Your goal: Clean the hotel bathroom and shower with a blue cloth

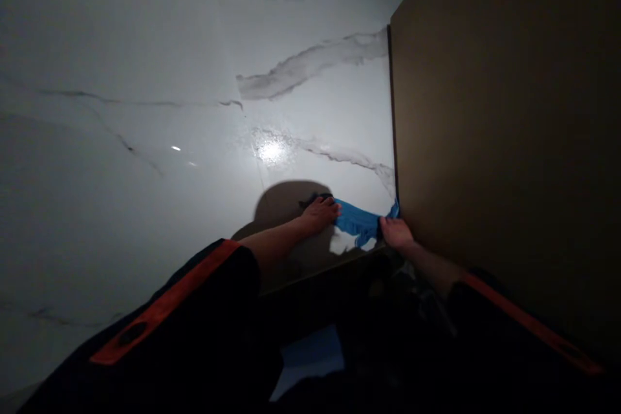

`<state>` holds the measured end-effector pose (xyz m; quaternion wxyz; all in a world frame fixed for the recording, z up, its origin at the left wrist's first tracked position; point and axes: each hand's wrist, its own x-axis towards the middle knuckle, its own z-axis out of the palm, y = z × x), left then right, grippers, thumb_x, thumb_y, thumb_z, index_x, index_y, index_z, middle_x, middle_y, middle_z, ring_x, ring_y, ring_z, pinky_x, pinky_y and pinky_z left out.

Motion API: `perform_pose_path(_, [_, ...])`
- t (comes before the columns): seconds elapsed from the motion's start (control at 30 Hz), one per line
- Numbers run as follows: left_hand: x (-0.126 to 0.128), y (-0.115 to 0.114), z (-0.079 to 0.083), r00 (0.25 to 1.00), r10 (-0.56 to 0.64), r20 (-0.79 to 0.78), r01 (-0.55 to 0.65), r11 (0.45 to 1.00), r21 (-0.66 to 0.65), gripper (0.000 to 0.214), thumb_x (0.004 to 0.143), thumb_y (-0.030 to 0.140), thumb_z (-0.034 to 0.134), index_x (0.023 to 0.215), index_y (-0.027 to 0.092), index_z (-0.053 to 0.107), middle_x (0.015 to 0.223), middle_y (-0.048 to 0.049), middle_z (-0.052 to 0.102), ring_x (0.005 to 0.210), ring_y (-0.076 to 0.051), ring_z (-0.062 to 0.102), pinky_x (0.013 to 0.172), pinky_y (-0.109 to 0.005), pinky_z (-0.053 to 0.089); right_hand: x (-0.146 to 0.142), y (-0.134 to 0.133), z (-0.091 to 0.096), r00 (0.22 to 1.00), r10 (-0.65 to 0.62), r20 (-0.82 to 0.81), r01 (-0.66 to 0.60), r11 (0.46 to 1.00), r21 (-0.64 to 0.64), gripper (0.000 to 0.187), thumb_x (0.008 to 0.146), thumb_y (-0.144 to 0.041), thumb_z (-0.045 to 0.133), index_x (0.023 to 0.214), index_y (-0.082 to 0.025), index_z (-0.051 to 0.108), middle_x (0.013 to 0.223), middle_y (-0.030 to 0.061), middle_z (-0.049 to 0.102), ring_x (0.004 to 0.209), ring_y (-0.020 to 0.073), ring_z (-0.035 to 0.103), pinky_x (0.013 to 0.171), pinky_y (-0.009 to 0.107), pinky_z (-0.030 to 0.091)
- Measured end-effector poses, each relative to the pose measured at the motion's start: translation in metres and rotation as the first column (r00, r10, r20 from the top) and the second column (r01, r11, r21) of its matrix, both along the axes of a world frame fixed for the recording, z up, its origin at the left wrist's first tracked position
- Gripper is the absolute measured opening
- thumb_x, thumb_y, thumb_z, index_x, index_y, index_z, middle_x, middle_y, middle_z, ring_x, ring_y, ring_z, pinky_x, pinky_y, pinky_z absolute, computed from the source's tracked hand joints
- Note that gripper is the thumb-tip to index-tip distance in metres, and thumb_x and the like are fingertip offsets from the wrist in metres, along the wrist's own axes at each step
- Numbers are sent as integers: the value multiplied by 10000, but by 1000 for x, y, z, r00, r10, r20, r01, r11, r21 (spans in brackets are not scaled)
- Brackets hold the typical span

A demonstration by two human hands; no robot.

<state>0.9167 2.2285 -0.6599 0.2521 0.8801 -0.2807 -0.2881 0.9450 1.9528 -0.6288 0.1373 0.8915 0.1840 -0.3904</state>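
Observation:
A crumpled blue cloth (358, 218) stretches between my two hands against a glossy white marble-patterned surface (310, 123). My left hand (321, 210) is closed on the cloth's left end, its fingers pointing to the right. At the other end my right hand (395, 231) has its fingers closed on the cloth, close to the brown panel (499, 142). A corner of the cloth sticks up beside that panel's edge, and a loose fold hangs below the middle. The dim light hides the undersides of both hands.
The brown panel rises along the right and meets the white surface in a dark seam. A bright light spot (272, 151) reflects above my left hand. Below my hands runs the white surface's near edge, with a dark area and a pale bluish patch (314, 356) beyond it.

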Motion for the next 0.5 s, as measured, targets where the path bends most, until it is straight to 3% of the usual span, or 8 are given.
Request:
perform_pose_path(0.1, [-45, 14, -5, 995, -99, -26, 98, 994, -38, 324, 967, 98, 483, 1142, 239, 717, 1473, -68, 575, 1326, -272, 483, 1054, -445, 396, -84, 8, -7, 995, -29, -92, 29, 1000, -2, 356, 941, -73, 419, 1179, -68, 684, 1156, 275, 685, 1118, 368, 625, 974, 476, 437])
perform_pose_path(0.2, [-87, 68, -3, 989, -144, -28, 143, 989, -25, 307, 950, 99, 507, 1130, 234, 717, 1420, -96, 601, 1300, -271, 510, 1046, -419, 409, -125, 57, -20, 984, -30, -176, 45, 996, 80, 351, 960, -142, 437, 1210, -74, 673, 1203, 270, 678, 1192, 381, 603, 992, 479, 440])
perform_pose_path(0.27, [-99, 114, 6, 987, -162, -23, 162, 987, 6, 291, 955, 113, 492, 1080, 227, 730, 1305, -102, 658, 1206, -265, 562, 1003, -398, 444, -138, 97, -24, 966, -10, -257, 52, 986, 157, 318, 964, -250, 517, 1215, -132, 674, 1153, 210, 716, 1112, 344, 655, 899, 418, 486])
perform_pose_path(0.37, [-78, 165, 30, 995, -95, 32, 93, 993, 67, 307, 987, 167, 456, 1139, 196, 721, 1246, -113, 667, 1114, -263, 572, 975, -396, 472, -129, 138, -24, 952, -13, -304, 92, 965, 246, 336, 991, -379, 516, 1269, -227, 628, 1058, 117, 747, 957, 272, 702, 744, 337, 487])
perform_pose_path(0.5, [5, 199, 44, 964, 137, 228, -170, 977, 131, 393, 1039, 221, 404, 1354, 160, 630, 1435, -123, 552, 1303, -297, 453, 1109, -487, 395, -47, 163, -27, 977, -210, 25, 175, 870, 462, 442, 1035, -445, 416, 1393, -221, 542, 1093, 105, 684, 908, 246, 653, 728, 318, 480])
